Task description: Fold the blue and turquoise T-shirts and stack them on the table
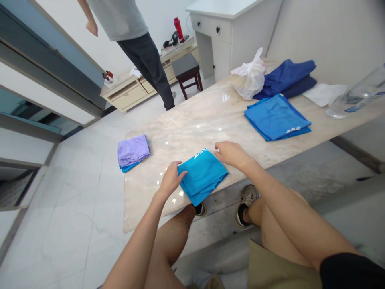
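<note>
turquoise cloth: folded into a flat packet, lying near the edge of the counter closest to the wearer, between both hands, with white print along the far edge and loose layers showing at the near side.
left hand: at the left edge of the turquoise cloth, with thumb over that edge; grip partly open, parted between thumb and forefinger, seemingly without hold of any fold.
right hand: just beside the far right edge of the turquoise cloth; fingers loosely curled, grip slightly open, holding nothing visible; cannot tell whether touching the counter.
left end of counter: purple cloth, folded, on top of a blue piece peeking out below.
right side of counter: blue cloth, folded flat, with white marks at one corner; behind it, dark blue cloth in a looser heap, next to a knotted white plastic bag; farther right, white paper and a clear bottle, cut off by the picture's edge.
beyond the counter: another person in a grey shirt and dark trousers, near a low cabinet and a dark stool.
</note>
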`<state>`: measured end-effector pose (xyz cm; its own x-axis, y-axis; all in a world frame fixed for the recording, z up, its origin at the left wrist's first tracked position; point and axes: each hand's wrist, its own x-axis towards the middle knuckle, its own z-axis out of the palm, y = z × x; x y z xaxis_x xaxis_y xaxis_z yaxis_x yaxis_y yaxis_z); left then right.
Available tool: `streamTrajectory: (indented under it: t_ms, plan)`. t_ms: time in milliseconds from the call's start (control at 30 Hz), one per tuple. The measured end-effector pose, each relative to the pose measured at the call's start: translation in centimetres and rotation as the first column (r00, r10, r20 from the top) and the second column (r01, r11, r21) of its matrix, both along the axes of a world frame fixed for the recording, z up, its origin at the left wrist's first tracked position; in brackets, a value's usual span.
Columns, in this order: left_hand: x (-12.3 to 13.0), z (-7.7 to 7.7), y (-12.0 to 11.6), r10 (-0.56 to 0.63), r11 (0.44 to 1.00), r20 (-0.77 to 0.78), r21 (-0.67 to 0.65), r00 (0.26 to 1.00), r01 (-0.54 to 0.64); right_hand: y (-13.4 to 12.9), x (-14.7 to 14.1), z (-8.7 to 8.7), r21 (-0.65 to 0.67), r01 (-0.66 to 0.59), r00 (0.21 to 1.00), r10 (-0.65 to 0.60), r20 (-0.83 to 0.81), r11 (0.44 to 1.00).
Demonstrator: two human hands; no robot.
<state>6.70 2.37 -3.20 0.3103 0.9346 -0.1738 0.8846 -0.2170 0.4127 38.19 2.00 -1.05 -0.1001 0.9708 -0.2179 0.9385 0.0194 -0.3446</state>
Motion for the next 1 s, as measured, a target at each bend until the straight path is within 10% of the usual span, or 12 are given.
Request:
streamTrajectory:
  t_ms: [300, 567, 833, 1000]
  plan:
    - [1.6, 0.0, 0.5, -0.046, 0.978, -0.197, -0.208, 0.979, 0.004, -1.1, 2.3, 0.4, -0.022, 0.037, 0.999, -0.037, -0.030, 0.999]
    - [4.2, 6.2, -2.9, 0.261, 0.941, 0.246, -0.281, 0.934, -0.189, -0.7, 1.8, 1.3, 0.054, 0.045, 0.996, -0.040, -0.077, 0.998]
    - [-1.9, 16.1, -9.1, 0.595, 0.794, 0.615, -0.353, 0.517, -0.494, -1.4, 0.4, 0.7, 0.081, -0.061, 0.994, 0.069, -0.089, 0.995]
    - [-9.6, 17.8, -14.7, 0.696, 0.596, 0.700, -0.441, 0.158, -0.671, -1.9, 0.5, -1.8, 0.105, -0.135, 0.986, 0.144, -0.082, 0.985]
